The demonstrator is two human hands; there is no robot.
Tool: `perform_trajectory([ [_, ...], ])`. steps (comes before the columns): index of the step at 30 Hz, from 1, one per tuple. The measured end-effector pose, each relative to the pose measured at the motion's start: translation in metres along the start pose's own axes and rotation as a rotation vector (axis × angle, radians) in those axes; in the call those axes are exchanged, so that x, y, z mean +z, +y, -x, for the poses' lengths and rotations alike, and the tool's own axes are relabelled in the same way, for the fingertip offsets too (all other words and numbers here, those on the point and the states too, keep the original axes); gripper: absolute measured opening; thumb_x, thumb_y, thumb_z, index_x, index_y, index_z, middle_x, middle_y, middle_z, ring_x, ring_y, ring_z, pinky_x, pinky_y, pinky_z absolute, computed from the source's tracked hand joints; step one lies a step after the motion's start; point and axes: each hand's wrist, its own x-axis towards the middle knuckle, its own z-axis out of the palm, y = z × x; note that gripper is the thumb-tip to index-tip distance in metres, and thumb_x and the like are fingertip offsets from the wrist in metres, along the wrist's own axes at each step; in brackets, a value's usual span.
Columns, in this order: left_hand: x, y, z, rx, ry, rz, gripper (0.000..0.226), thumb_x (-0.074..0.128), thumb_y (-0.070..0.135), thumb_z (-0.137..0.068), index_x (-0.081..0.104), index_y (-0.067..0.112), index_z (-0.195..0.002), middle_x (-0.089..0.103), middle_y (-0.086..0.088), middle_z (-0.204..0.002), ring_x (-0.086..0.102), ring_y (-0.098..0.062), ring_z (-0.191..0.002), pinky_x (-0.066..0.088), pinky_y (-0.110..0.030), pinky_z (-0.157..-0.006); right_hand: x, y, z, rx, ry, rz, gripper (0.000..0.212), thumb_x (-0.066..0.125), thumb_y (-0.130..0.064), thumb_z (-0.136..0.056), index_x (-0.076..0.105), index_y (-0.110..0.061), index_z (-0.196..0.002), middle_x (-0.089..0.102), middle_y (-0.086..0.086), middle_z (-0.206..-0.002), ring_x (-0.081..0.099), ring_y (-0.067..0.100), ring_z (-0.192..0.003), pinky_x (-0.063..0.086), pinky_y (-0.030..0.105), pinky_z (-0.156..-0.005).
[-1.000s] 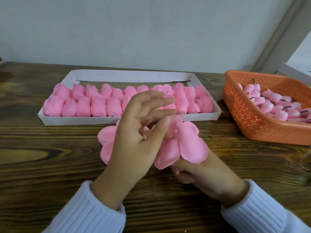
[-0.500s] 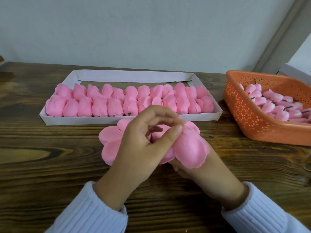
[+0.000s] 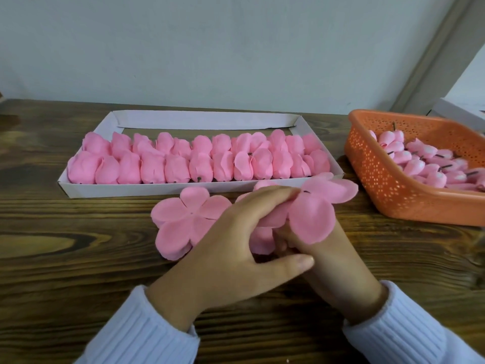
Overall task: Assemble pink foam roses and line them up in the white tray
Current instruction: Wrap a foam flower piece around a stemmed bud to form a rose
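Note:
A pink foam rose (image 3: 313, 215) with its petals spread wide sits in front of me, a dark stem tip showing at its centre. My right hand (image 3: 322, 261) holds it from underneath, mostly hidden by the petals. My left hand (image 3: 236, 248) lies over it, fingers reaching onto the petals near the stem, thumb stretched out below. A flat pink petal piece (image 3: 183, 219) lies on the table just left of my hands. Behind stands the white tray (image 3: 147, 189) holding two rows of finished pink roses (image 3: 199, 161).
An orange perforated basket (image 3: 393, 190) with several pink buds on dark stems stands at the right. The table is dark wood, with a grey wall close behind it. A white box corner shows at the far right edge.
My left hand has dropped from pinching at the top of the rose to lying flatter across it. The rose has shifted right, and the flat petal piece on the table shows more fully.

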Motion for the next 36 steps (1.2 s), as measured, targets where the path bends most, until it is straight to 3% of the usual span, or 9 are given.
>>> perform_trajectory([
  [3, 0.0, 0.0, -0.002, 0.005, -0.005, -0.024, 0.059, 0.068, 0.019, -0.079, 0.047, 0.045, -0.127, 0.057, 0.021, -0.128, 0.051, -0.005, -0.125, 0.044, -0.028, -0.103, 0.006, -0.005, -0.002, -0.019, -0.028, -0.041, 0.036, 0.06, 0.006, -0.082, 0.067, -0.027, -0.069, 0.058, -0.005, -0.061, 0.05, 0.018, -0.05, 0.042, 0.034, -0.044],
  [7, 0.001, 0.001, -0.004, -0.053, 0.103, 0.106, 0.031, 0.056, 0.018, -0.089, 0.062, 0.041, -0.108, 0.07, 0.014, -0.102, 0.068, -0.006, -0.089, 0.054, -0.02, -0.077, 0.006, -0.008, -0.003, 0.075, -0.074, -0.267, 0.029, 0.057, -0.002, -0.078, 0.06, -0.022, -0.057, 0.05, 0.0, -0.053, 0.034, 0.003, -0.038, 0.024, 0.016, -0.038],
  [13, -0.003, -0.002, -0.002, -0.1, -0.026, 0.048, 0.035, 0.066, 0.036, -0.08, 0.063, 0.031, -0.114, 0.068, 0.008, -0.107, 0.064, -0.012, -0.105, 0.052, -0.032, -0.087, 0.004, -0.004, -0.002, 0.136, -0.067, -0.263, 0.01, 0.056, -0.002, -0.079, 0.059, 0.007, -0.079, 0.047, 0.005, -0.054, 0.033, 0.006, -0.041, 0.025, 0.017, -0.039],
  [17, 0.0, -0.001, -0.003, -0.129, 0.065, 0.081, 0.011, 0.059, 0.032, -0.09, 0.069, 0.027, -0.091, 0.072, 0.0, -0.081, 0.068, -0.009, -0.079, 0.055, -0.029, -0.072, 0.006, -0.005, -0.001, 0.159, -0.046, -0.278, 0.019, 0.059, -0.004, -0.075, 0.063, -0.015, -0.061, 0.047, -0.001, -0.047, 0.033, 0.005, -0.036, 0.025, 0.015, -0.037],
  [20, 0.003, -0.004, -0.004, -0.214, 0.199, 0.113, 0.038, 0.049, 0.031, -0.099, 0.068, 0.036, -0.065, 0.066, 0.013, -0.059, 0.063, 0.003, -0.063, 0.048, -0.012, -0.062, 0.008, -0.009, -0.001, 0.193, -0.068, -0.263, 0.023, 0.069, -0.014, -0.074, 0.059, -0.02, -0.054, 0.045, -0.003, -0.045, 0.034, 0.005, -0.034, 0.026, 0.015, -0.037],
  [24, 0.008, -0.004, -0.007, -0.296, 0.292, 0.203, 0.05, 0.048, 0.024, -0.097, 0.066, 0.04, -0.053, 0.054, 0.021, -0.045, 0.054, 0.007, -0.048, 0.038, -0.005, -0.05, 0.008, -0.009, 0.0, 0.262, -0.055, -0.239, 0.018, 0.068, -0.007, -0.083, 0.053, -0.009, -0.074, 0.045, 0.005, -0.049, 0.031, 0.009, -0.035, 0.024, 0.016, -0.036],
  [29, 0.007, -0.005, -0.007, -0.297, 0.303, 0.286, 0.035, 0.049, 0.026, -0.097, 0.075, 0.026, -0.074, 0.067, 0.007, -0.06, 0.063, -0.003, -0.058, 0.05, -0.017, -0.053, 0.009, -0.01, 0.0, 0.293, -0.092, -0.247, 0.017, 0.065, -0.01, -0.081, 0.056, -0.017, -0.069, 0.046, 0.003, -0.048, 0.026, 0.008, -0.032, 0.021, 0.012, -0.037],
  [33, 0.006, -0.004, -0.006, -0.253, 0.23, 0.25, 0.032, 0.045, 0.03, -0.097, 0.072, 0.013, -0.105, 0.074, -0.003, -0.082, 0.069, -0.018, -0.073, 0.058, -0.045, -0.073, 0.01, -0.012, -0.001, 0.272, -0.106, -0.276, 0.024, 0.066, -0.017, -0.082, 0.061, -0.024, -0.06, 0.046, 0.001, -0.048, 0.025, 0.007, -0.032, 0.019, 0.013, -0.038],
  [36, 0.006, -0.004, -0.005, -0.162, 0.247, 0.125, 0.028, 0.045, 0.033, -0.099, 0.069, 0.025, -0.111, 0.074, 0.008, -0.093, 0.069, -0.008, -0.088, 0.056, -0.038, -0.084, 0.01, -0.015, -0.001, 0.256, -0.121, -0.298, 0.024, 0.069, -0.024, -0.079, 0.062, -0.025, -0.056, 0.045, -0.004, -0.045, 0.026, 0.006, -0.032, 0.014, 0.015, -0.039],
])
